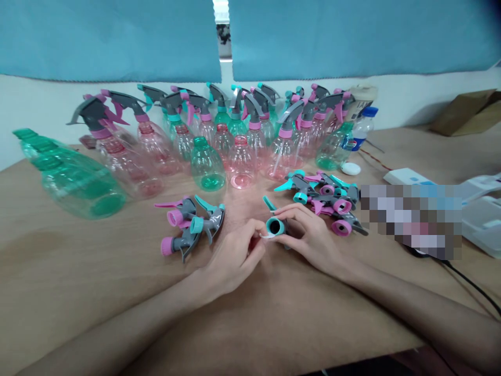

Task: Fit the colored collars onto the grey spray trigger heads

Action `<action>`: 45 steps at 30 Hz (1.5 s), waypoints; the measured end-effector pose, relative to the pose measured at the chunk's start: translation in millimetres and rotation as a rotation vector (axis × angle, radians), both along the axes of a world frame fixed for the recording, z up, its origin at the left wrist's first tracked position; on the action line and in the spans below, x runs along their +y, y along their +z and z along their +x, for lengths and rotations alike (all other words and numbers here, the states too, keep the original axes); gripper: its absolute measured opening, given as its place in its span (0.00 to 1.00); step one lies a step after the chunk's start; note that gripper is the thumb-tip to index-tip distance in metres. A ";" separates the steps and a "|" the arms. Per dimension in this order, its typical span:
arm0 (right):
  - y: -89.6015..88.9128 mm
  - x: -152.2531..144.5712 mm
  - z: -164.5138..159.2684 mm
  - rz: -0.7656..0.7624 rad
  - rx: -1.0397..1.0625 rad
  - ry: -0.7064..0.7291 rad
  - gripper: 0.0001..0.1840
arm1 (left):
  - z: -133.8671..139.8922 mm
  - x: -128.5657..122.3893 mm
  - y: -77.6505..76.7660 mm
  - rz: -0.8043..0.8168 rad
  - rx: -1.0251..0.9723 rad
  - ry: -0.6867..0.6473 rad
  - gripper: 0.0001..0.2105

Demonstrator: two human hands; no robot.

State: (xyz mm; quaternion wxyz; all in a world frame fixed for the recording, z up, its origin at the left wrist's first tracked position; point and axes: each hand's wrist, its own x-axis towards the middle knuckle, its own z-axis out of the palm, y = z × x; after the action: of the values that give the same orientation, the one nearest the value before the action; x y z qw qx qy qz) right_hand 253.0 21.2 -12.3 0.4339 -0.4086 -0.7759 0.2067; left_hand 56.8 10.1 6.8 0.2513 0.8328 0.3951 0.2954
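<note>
My right hand [309, 232] grips a grey and teal trigger spray head [275, 226], its round collar opening turned towards me. At the left rim of that collar, my left hand [237, 250] is closed in a pinch, with a small whitish bit at its fingertips that I cannot make out. Left of my hands lies a small group of loose spray heads [191, 224] in pink, teal and grey. A bigger pile of spray heads [324, 196] lies just beyond my right hand.
Behind stand rows of clear pink bottles [241, 164] and green bottles [207, 164], many with spray heads fitted. Stacked green bottles [78, 177] lean at the left. A blue-capped bottle [364, 128], white disc [351, 168], cardboard box [465, 112] and black cable [473, 284] are rightward.
</note>
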 end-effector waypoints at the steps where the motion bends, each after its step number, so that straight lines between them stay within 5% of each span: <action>1: 0.0 0.7 0.6 -0.001 0.006 -0.008 0.11 | -0.3 -0.7 -0.2 -0.006 0.005 -0.016 0.06; 9: 0.6 1.4 1.3 -0.016 0.009 -0.015 0.12 | 0.5 -2.0 3.3 -0.102 -0.040 -0.054 0.05; 30: 0.8 -0.9 2.6 -0.025 -0.013 0.025 0.14 | 1.8 5.7 -4.6 -0.263 -0.406 0.258 0.10; 35: 1.4 -0.5 1.8 -0.023 -0.012 0.026 0.14 | 1.9 4.5 -1.2 -0.193 -0.346 0.207 0.04; 45: 0.7 -0.5 4.2 -0.026 0.000 0.034 0.15 | -0.1 2.8 -0.8 -0.046 -0.292 0.257 0.07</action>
State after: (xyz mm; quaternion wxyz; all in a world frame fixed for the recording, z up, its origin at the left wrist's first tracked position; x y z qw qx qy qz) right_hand 257.2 20.7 -11.5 0.4252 -0.4008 -0.7800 0.2240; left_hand 56.7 12.9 6.0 0.2852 0.7179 0.4640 0.4337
